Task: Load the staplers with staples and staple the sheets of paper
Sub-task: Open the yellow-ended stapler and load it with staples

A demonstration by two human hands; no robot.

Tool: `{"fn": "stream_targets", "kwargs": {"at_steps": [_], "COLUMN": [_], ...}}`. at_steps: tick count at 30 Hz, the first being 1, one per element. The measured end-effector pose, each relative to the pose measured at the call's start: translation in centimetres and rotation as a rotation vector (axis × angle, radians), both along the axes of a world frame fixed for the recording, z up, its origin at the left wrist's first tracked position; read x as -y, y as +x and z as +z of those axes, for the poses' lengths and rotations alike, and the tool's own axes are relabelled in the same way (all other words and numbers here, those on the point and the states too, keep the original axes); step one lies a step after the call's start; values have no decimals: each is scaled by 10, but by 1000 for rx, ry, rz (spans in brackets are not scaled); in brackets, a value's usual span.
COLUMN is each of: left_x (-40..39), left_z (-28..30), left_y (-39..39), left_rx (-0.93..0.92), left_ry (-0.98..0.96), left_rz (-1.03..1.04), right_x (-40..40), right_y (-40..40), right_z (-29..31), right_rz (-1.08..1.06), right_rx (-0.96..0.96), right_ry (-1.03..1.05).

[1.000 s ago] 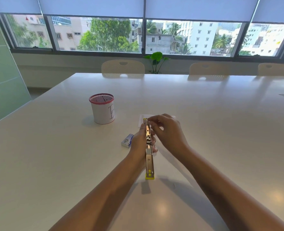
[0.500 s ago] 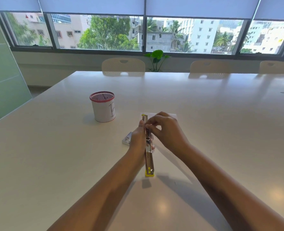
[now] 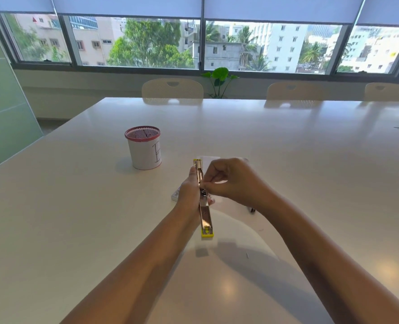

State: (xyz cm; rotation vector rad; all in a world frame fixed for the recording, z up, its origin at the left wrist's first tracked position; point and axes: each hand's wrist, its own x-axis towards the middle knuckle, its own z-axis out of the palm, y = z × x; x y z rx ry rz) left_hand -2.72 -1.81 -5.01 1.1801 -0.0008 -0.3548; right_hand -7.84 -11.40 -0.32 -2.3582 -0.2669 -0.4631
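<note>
Since the earlier frames the right hand [image 3: 234,181] has curled tighter and dropped its fingertips from above the stapler's front end onto the middle of the channel, while the left hand has kept its hold and the stapler has barely shifted.

Going by size: the white table [image 3: 310,174] fills the view, with pale chairs [image 3: 172,88] and a small green plant [image 3: 219,77] at its far edge under the windows. On the table, left of the hands, stands a white cup with a red mesh rim [image 3: 144,148]. A sheet of white paper [image 3: 209,160] lies flat just beyond the hands, partly hidden by the right hand. A small staple box [image 3: 175,195] peeks out from behind the left hand.

The stapler [image 3: 204,211], yellow at both ends and swung fully open with its metal channel facing up, is held above the table. The left hand [image 3: 190,191] grips it from the left side around its middle. The right hand's thumb and forefinger are pinched together at the channel; whether a strip of staples sits between them is too small to tell.

The step in hand looks like loading staples into the open channel. Next the strip would need seating flat in the rail, then the top closed until it latches, before the stapler goes to the paper.
</note>
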Motion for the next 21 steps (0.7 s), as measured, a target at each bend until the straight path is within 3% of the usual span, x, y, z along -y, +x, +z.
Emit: {"fn": "stream_targets", "kwargs": {"at_steps": [4, 7, 14, 21], "left_x": [0, 2, 6, 5], "left_z": [-1, -1, -3, -2], "left_y": [-1, 3, -5, -10], "left_rx": [77, 146, 188, 151], "left_ry": [-105, -224, -153, -128], "left_rz": [-60, -145, -123, -77], "right_x": [3, 7, 9, 6], "right_y": [1, -1, 2, 3], "right_z": [1, 3, -3, -5], "right_rz": [9, -119, -184, -142], "right_rx": [6, 159, 196, 164], "right_ry": [83, 24, -172, -216]}}
